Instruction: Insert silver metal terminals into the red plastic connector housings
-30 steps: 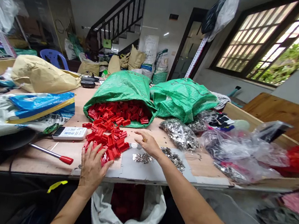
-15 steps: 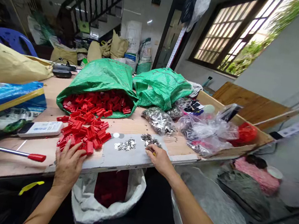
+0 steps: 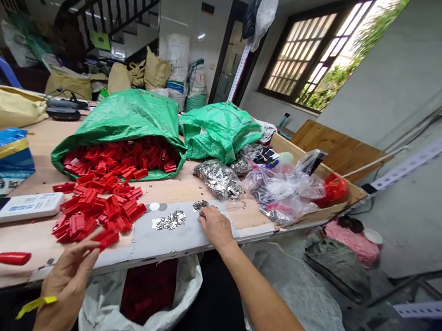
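Observation:
My left hand [image 3: 71, 276] is at the table's front edge, its thumb and fingers closed on a red plastic piece [image 3: 107, 238]. Right beside it lies a loose heap of red plastic pieces [image 3: 96, 203], spilling from the mouth of a green woven sack [image 3: 130, 111]. My right hand [image 3: 215, 226] rests over a grey board [image 3: 156, 241], fingertips pinched together at a small pile of dark metal parts [image 3: 200, 205]. Whatever is between those fingertips is hidden. Shiny flat metal pieces [image 3: 170, 220] are spread on the board between the hands.
Below the table edge, an open white sack [image 3: 182, 291] holds dark red contents. A clear bag of metal parts [image 3: 219, 179], a second green sack [image 3: 221, 130] and a wooden tray [image 3: 348, 197] of plastic bags stand behind. A red-handled tool [image 3: 13, 258] and white box [image 3: 23, 208] lie left.
My left hand has drawn back from the heap toward the front edge with a red piece at its fingertips. My right hand stays at the dark metal pile. The view has turned right.

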A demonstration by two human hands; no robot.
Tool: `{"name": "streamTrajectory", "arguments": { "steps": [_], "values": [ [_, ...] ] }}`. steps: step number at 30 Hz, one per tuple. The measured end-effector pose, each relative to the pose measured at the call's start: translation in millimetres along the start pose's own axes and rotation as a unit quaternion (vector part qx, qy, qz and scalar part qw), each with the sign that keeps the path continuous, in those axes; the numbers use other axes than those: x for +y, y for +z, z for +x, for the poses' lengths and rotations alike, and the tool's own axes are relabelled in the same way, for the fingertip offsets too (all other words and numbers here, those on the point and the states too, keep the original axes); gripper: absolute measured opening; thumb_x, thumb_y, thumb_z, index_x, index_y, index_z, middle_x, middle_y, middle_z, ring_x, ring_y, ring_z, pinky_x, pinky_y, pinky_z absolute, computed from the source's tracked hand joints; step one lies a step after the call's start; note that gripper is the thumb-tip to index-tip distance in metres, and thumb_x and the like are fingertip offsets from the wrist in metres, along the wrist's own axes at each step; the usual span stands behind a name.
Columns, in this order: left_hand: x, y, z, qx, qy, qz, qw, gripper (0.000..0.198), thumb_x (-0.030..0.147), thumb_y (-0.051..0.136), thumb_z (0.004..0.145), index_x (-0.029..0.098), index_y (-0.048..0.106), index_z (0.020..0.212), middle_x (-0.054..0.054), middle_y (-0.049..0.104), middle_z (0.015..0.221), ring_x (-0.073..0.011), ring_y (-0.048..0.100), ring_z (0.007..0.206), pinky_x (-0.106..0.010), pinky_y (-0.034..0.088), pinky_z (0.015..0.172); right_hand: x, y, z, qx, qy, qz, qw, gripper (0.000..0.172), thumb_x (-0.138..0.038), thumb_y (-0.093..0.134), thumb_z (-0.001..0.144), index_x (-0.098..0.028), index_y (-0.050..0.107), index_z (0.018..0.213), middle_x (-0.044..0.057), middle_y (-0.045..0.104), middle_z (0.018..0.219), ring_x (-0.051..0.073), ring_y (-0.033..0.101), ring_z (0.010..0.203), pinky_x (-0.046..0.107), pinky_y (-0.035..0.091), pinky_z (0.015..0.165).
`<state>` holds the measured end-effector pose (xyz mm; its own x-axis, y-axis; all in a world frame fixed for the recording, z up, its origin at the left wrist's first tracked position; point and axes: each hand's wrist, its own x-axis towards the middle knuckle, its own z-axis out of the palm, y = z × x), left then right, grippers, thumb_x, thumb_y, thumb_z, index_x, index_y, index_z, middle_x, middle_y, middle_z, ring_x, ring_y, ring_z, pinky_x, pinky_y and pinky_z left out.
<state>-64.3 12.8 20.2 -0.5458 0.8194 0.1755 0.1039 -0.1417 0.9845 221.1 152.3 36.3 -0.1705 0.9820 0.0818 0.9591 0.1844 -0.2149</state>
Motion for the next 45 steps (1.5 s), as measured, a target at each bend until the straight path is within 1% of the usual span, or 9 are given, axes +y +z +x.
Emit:
{"name": "streamTrajectory", "arguments": {
  "steps": [2, 5, 8, 11, 19, 28, 36, 40, 45],
  "values": [
    [4.4, 7.2, -10.4, -0.035, -0.139, -0.152, 0.978, 0.024, 0.040, 0.071, 0.074, 0.026, 0.061, 0.090, -0.002, 0.070, 0.105, -0.0273, 0.060, 0.111, -0.049, 0.041, 0.103, -0.4, 0.3, 2.2, -0.002, -0.004, -0.003, 1.000, 0.013, -0.024, 0.054, 0.089, -0.021, 0.064, 0.096, 0.007, 0.063, 0.101, 0.020, 0.060, 0.088, 0.028, 0.043, 0.073],
    [4.5, 13.2, -22.3, -0.094, -0.304, -0.294, 0.901, 0.026, 0.033, 0.074, 0.072, 0.025, 0.062, 0.093, -0.004, 0.073, 0.103, -0.0269, 0.066, 0.102, -0.051, 0.050, 0.093, -1.1, -1.0, -0.1, 0.001, -0.021, 0.007, 1.000, 0.014, -0.022, 0.052, 0.089, -0.019, 0.065, 0.095, 0.008, 0.063, 0.099, 0.020, 0.060, 0.088, 0.029, 0.043, 0.073],
    [1.5, 17.4, -30.6, -0.101, -0.400, -0.355, 0.839, 0.019, 0.023, 0.070, 0.076, 0.023, 0.064, 0.093, -0.007, 0.074, 0.101, -0.0279, 0.068, 0.099, -0.054, 0.053, 0.089, -2.0, -2.2, -9.9, -0.008, -0.056, 0.030, 0.998, 0.013, -0.021, 0.053, 0.089, -0.020, 0.066, 0.092, 0.005, 0.064, 0.096, 0.017, 0.060, 0.088, 0.026, 0.042, 0.075],
    [2.4, 23.8, -38.1, -0.118, -0.441, -0.377, 0.806, 0.013, 0.019, 0.063, 0.080, 0.019, 0.066, 0.093, -0.010, 0.073, 0.106, -0.0302, 0.066, 0.106, -0.047, 0.055, 0.089, -0.3, -2.5, -23.4, -0.028, -0.100, 0.071, 0.992, 0.010, -0.021, 0.057, 0.087, -0.021, 0.067, 0.090, 0.002, 0.065, 0.093, 0.015, 0.060, 0.087, 0.022, 0.042, 0.074],
    [8.9, 38.7, -51.9, -0.146, -0.432, -0.314, 0.833, 0.019, 0.023, 0.071, 0.076, 0.017, 0.065, 0.092, -0.010, 0.072, 0.102, -0.0268, 0.067, 0.105, -0.035, 0.055, 0.091, 10.0, -5.5, -43.4, 0.001, -0.072, 0.168, 0.983, 0.012, -0.014, 0.059, 0.084, -0.019, 0.065, 0.093, 0.003, 0.064, 0.093, 0.016, 0.059, 0.087, 0.025, 0.041, 0.077],
    [11.2, 44.7, -52.8, -0.179, -0.288, -0.177, 0.924, 0.036, 0.034, 0.083, 0.059, 0.018, 0.065, 0.087, -0.004, 0.070, 0.089, -0.0201, 0.068, 0.081, -0.031, 0.058, 0.074, -5.2, 7.0, -42.5, -0.015, -0.067, 0.115, 0.991, 0.003, -0.022, 0.061, 0.086, -0.020, 0.064, 0.086, 0.003, 0.066, 0.091, 0.016, 0.059, 0.087, 0.024, 0.040, 0.076],
    [13.1, 70.6, -35.9, -0.273, -0.333, -0.167, 0.887, 0.031, 0.041, 0.076, 0.068, 0.017, 0.069, 0.087, -0.005, 0.066, 0.087, -0.0179, 0.062, 0.080, -0.031, 0.056, 0.070, -25.4, -7.5, -61.0, -0.001, -0.121, 0.208, 0.971, 0.009, -0.018, 0.055, 0.088, -0.020, 0.062, 0.092, 0.002, 0.068, 0.087, 0.015, 0.061, 0.081, 0.024, 0.041, 0.074],
    [8.0, 88.3, -36.7, -0.284, -0.308, -0.165, 0.893, 0.029, 0.044, 0.073, 0.071, 0.018, 0.069, 0.083, -0.002, 0.064, 0.082, -0.0153, 0.059, 0.075, -0.026, 0.054, 0.062, -42.0, -11.9, -79.9, -0.011, -0.142, 0.259, 0.955, 0.009, -0.016, 0.056, 0.085, -0.020, 0.062, 0.091, 0.001, 0.067, 0.085, 0.013, 0.060, 0.075, 0.022, 0.041, 0.069],
    [2.8, 87.9, -42.0, -0.290, -0.315, -0.174, 0.887, 0.026, 0.041, 0.073, 0.072, 0.016, 0.068, 0.079, -0.003, 0.063, 0.081, -0.0133, 0.059, 0.073, -0.024, 0.053, 0.063, -48.3, -9.0, -93.8, -0.020, -0.148, 0.295, 0.944, 0.008, -0.014, 0.058, 0.082, -0.019, 0.061, 0.087, 0.000, 0.064, 0.080, 0.012, 0.057, 0.071, 0.021, 0.039, 0.064]
  ]
}}
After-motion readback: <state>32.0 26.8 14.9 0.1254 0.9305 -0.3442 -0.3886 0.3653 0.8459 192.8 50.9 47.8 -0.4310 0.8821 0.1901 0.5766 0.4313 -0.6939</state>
